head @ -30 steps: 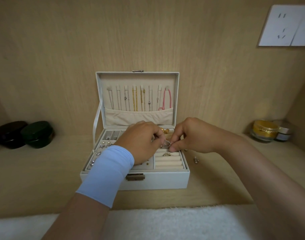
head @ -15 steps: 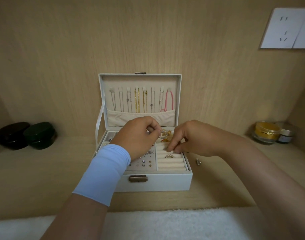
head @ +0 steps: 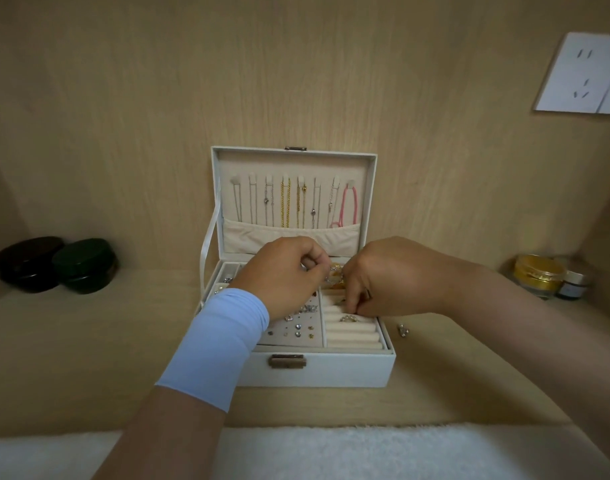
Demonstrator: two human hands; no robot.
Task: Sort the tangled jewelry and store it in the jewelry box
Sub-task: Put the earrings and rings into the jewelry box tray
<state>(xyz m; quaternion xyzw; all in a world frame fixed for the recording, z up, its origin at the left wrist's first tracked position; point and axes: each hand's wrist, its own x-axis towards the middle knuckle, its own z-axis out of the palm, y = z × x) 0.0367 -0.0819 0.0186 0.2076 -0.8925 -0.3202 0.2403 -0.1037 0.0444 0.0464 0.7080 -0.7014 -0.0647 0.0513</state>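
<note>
My white jewelry box (head: 317, 372) sits mid-frame on a pale wood desk (head: 71, 341), its lid standing open against a wall (head: 158, 98) panelled in the same light wood grain. Side panels close in at the far left and right of the frame, so the space reads as a niche. A white socket plate (head: 580, 74) is fixed to the wall at upper right. Along the bottom edge runs a strip of fluffy white fabric (head: 366, 452).

At the left edge, 2 dark round tins (head: 30, 263) sit touching each other where the desk meets the wall. At the right edge, a gold-lidded jar (head: 538, 275) stands just beside a smaller jar (head: 573, 284). A small silver piece (head: 403, 330) lies on the desk right of the box.

My left hand (head: 283, 275), with a pale blue sleeve (head: 220, 344) at the wrist, has its fingers curled, pinching the tangled jewelry (head: 335, 273), a gold and silver clump held over the rear of the tray. My right hand (head: 393, 275) points its bunched fingertips down onto the ring rolls (head: 352, 336); I cannot tell whether they grip anything. A ring (head: 348, 318) sits in a slot just below them. Stud earrings (head: 296, 329) dot the pad on the left, and chains (head: 286, 202) hang inside the lid.
</note>
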